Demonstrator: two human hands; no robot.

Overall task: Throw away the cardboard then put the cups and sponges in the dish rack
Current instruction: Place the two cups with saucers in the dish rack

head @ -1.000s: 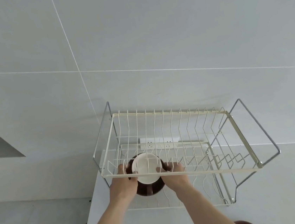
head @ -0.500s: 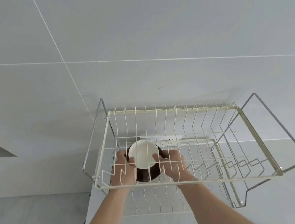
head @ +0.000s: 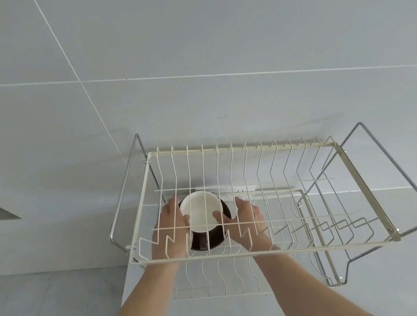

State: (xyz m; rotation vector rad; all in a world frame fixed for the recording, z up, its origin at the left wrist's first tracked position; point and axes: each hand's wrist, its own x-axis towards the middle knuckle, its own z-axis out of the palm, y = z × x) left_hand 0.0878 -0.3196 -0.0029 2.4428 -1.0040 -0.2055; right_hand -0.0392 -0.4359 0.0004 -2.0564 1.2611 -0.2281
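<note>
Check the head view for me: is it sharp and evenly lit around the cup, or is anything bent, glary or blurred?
Head view: light is soft and even, no glare; the rack casts only a faint shadow on the wall. The cup and both hands, left and right, look sharp behind the wires. Wide-angle bend shows: the wall seams splay and the rack's chrome ends flare outward.
</note>
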